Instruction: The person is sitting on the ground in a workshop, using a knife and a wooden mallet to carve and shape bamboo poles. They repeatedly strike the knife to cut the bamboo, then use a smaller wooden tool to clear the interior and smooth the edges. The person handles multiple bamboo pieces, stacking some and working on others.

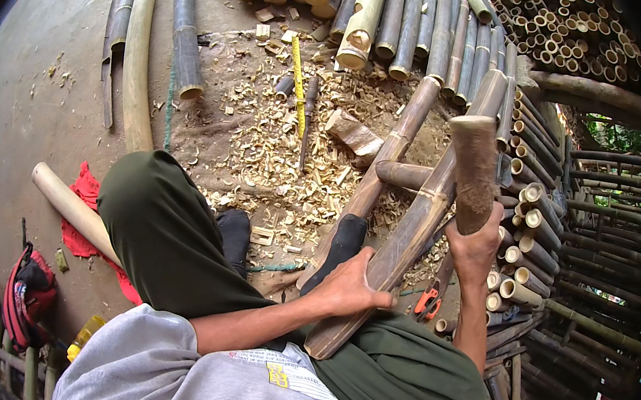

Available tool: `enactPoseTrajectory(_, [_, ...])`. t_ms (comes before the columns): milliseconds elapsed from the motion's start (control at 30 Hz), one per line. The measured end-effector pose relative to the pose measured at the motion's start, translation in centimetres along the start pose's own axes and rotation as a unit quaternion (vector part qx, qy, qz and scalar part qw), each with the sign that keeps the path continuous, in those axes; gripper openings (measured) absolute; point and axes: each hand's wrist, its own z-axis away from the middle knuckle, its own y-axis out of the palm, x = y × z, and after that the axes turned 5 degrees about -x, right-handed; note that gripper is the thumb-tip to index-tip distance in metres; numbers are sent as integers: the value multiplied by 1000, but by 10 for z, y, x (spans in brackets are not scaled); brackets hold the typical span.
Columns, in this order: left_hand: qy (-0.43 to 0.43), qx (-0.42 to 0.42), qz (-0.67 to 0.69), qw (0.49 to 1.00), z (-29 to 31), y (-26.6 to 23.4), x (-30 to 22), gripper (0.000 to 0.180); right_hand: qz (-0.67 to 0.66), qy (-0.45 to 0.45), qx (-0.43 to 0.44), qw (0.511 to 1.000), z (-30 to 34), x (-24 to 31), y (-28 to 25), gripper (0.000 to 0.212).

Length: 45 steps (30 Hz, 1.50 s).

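Observation:
My right hand is closed round a thick wooden mallet, raised above the work with its broad end pointing away from me. My left hand grips a long brown bamboo pole that slants across my folded right leg, its near end in my lap. The thumb lies over the pole; the other fingers are partly hidden. A short bamboo crosspiece joins this pole to a second, parallel bamboo pole. My foot in a dark sock rests against the second pole.
Wood chips cover the ground ahead, with a yellow measuring tape, a slim chisel-like tool and a wood block among them. An orange-handled tool lies right of my leg. Stacked bamboo stands at right; a red bag sits at left.

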Motion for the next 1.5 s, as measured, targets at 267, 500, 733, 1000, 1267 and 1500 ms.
enactPoseTrajectory(267, [-4,8,-6,1000,-6,-11,3,107,-124,-62,-60,989,-23,25,-48,54])
enactPoseTrajectory(500, [-8,18,34,999,-11,-7,6,102,26,9,50,998,-26,11,3,53])
enactPoseTrajectory(733, [-6,15,-7,1000,-11,-16,3,96,-116,-40,-31,992,-26,12,-35,56])
enactPoseTrajectory(1000, [-21,65,115,991,-15,-18,7,97,-43,6,50,998,-15,9,12,58])
enactPoseTrajectory(1267, [-12,58,103,993,-20,-25,9,91,-242,2,-29,970,-4,7,-16,66])
enactPoseTrajectory(1500, [-58,97,157,981,-17,-23,8,83,-88,17,62,994,-5,-6,17,57])
